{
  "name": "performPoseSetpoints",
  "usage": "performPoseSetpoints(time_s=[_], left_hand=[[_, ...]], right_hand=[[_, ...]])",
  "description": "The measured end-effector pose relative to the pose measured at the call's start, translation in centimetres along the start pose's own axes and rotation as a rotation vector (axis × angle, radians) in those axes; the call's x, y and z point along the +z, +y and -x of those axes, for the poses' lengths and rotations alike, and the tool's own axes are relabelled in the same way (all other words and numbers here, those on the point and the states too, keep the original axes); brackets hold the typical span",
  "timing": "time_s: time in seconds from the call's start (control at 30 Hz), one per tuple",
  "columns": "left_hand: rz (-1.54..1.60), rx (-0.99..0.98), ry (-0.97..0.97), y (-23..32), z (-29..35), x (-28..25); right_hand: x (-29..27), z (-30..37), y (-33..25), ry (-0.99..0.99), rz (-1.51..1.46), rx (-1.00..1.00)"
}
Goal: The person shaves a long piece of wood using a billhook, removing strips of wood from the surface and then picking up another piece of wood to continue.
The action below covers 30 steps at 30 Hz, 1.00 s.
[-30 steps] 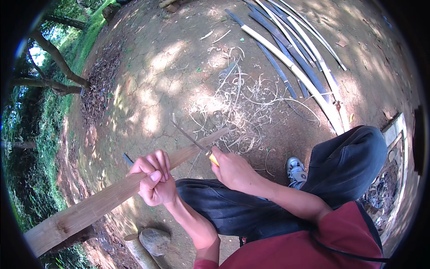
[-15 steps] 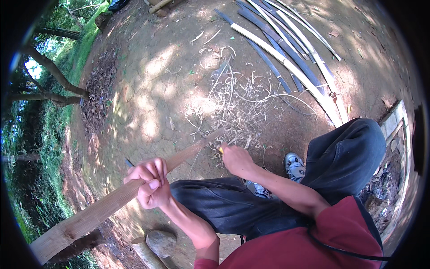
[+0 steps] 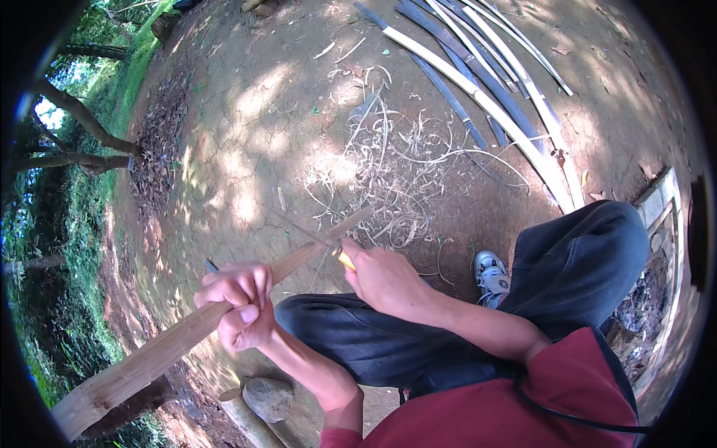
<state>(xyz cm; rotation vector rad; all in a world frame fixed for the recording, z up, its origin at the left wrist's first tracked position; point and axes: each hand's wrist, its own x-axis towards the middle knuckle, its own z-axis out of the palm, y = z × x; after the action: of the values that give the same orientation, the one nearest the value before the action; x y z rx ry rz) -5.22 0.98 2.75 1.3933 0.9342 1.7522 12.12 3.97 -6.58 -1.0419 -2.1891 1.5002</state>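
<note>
Fingers closed, the left hand (image 3: 243,308) grips a wooden strip (image 3: 146,364) reaching lower left, the right hand (image 3: 388,282) a knife (image 3: 346,259); ground (image 3: 239,142) opens above.

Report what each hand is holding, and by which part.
The left hand grips a long wooden strip partway along its length; the right hand holds a knife by its yellow handle.
</note>
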Motion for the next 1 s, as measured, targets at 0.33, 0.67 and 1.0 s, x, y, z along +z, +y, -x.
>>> performPoseSetpoints(time_s=[0.33, 0.67, 1.0], left_hand=[[0.068, 0.020, -0.005, -0.3, -0.7, 0.6], [0.089, -0.007, -0.115, -0.4, -0.4, 0.6], [0.150, -0.011, -0.161, -0.3, -0.8, -0.2]], right_hand=[[0.7, -0.5, 1.5, 0.052, -0.055, 0.018], [1.0, -0.9, 2.3, 0.032, -0.023, 0.108], [2.2, -2.4, 6.6, -0.065, 0.048, 0.187]])
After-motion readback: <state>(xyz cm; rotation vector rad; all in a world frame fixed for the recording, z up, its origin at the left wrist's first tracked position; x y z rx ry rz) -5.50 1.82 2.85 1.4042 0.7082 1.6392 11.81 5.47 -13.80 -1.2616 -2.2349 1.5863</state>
